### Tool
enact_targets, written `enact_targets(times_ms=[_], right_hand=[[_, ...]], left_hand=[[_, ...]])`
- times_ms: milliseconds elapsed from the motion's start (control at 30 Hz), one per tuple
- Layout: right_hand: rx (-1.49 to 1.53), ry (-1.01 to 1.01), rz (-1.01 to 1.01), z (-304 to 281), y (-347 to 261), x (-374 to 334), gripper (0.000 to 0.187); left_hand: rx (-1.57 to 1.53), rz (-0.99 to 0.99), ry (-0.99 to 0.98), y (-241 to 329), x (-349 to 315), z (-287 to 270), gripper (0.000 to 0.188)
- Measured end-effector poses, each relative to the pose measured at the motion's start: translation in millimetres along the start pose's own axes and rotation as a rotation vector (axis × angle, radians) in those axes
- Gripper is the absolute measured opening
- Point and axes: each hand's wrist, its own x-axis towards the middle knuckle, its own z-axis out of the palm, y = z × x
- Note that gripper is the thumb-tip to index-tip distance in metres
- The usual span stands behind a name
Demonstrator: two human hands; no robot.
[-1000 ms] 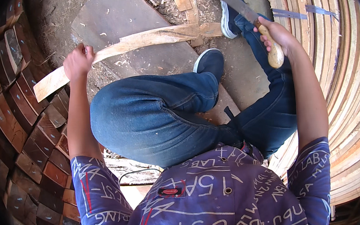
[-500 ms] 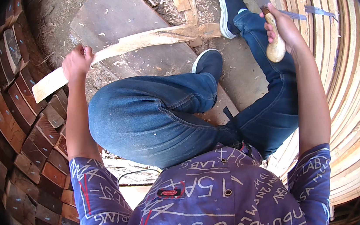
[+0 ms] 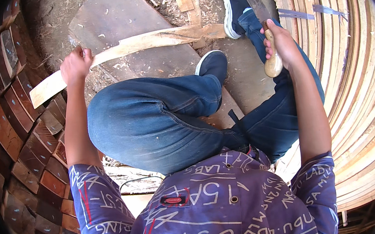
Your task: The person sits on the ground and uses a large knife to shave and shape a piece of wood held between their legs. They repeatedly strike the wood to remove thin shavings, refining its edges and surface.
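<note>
Daylight, soft, bright; plank stack (image 3: pixel 342 114) shows pale (nearly washed out toward its lower edge); block stack (image 3: pixel 24 175) dim; fisheye bows outlines, rim black.

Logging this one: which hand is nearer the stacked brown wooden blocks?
Left. The left hand holds the pale wood strip, just right of the stacked brown wooden blocks; the right hand, holding the long knife, is much farther right.

- The left hand (image 3: pixel 75 66) is curled in a closed grip.
- The left forearm (image 3: pixel 76 115) reaches straight forward.
- The right hand (image 3: pixel 283 44) is likewise curled closed.
- The right forearm (image 3: pixel 307 93) extends forward, well apart from the left.
</note>
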Motion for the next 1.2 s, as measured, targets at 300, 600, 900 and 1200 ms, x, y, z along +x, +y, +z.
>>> enact_targets(times_ms=[300,600,900,1200], right_hand=[[-0.222,-0.118,0.220,23.0,58.5,-17.7,0.038],[0.072,-0.001,0.059,-12.9,63.5,-144.0,0.028],[0.222,0.078,-0.054,-18.8,101.5,-292.0,0.020],[0.224,-0.001,-0.115,-13.0,101.8,-304.1,0.018]], left_hand=[[-0.006,0.073,-0.030,-1.8,2.2,-6.4,0.058],[0.126,0.731,0.003,-32.4,-9.1,-15.7,0.033],[-0.249,0.595,-0.309,-42.7,-16.8,-23.8,0.033],[-0.298,0.455,-0.557,-69.0,-44.0,57.9,0.055]])
